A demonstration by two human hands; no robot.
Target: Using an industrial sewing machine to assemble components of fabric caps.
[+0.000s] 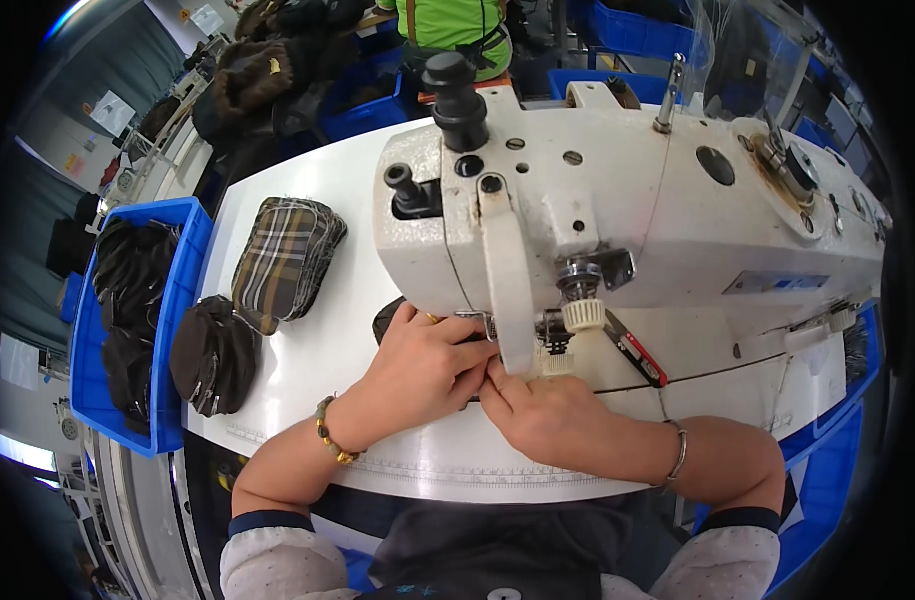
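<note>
At the white sewing machine (628, 230), my left hand (433, 365) bends its fingers onto a dark fabric piece (388, 318) by the presser foot, gripping it; much of the piece is hidden under the hand and machine head. My right hand (538, 415) is closed at the same piece, just right of my left, its fingertips partly hidden behind the machine's front lever (506, 290). A red-and-black cutting tool (638, 355) lies right of the needle area. A plaid pouch (288, 255) and a round dark pouch (213, 360) lie on the tabletop to the left.
A blue bin (178, 350) of dark pouches stands at the table's (308, 165) left edge. More blue bins sit behind and at the right (818, 500). A person in green (448, 30) is beyond the machine, among piles of dark items (248, 75).
</note>
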